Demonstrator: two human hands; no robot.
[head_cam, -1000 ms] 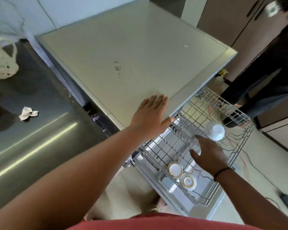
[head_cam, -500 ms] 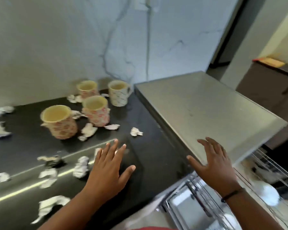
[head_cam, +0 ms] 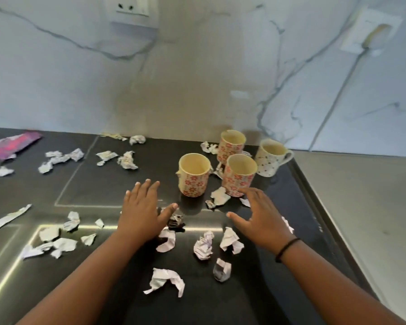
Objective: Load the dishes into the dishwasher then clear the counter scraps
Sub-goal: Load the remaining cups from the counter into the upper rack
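Note:
Several mugs stand upright at the back right of the black counter [head_cam: 108,191]: three with red flowers [head_cam: 193,175] [head_cam: 239,175] [head_cam: 232,145] and a white dotted mug [head_cam: 271,158] with its handle to the right. My left hand [head_cam: 142,213] hovers flat, fingers straight, just left of the nearest flowered mug. My right hand [head_cam: 261,216] is spread below the middle flowered mug, fingertips close to its base. Neither hand holds anything. Crumpled paper scraps [head_cam: 203,246] lie all over the counter, several between my forearms.
A purple wrapper [head_cam: 11,145] lies at the far left. The grey dishwasher top [head_cam: 366,207] adjoins the counter on the right. Wall sockets [head_cam: 132,8] sit on the marble backsplash, and a cable [head_cam: 337,97] runs down from the right one.
My view swung from the dishwasher rack to the counter. Both hands left the dishwasher and now reach over the counter toward the mugs.

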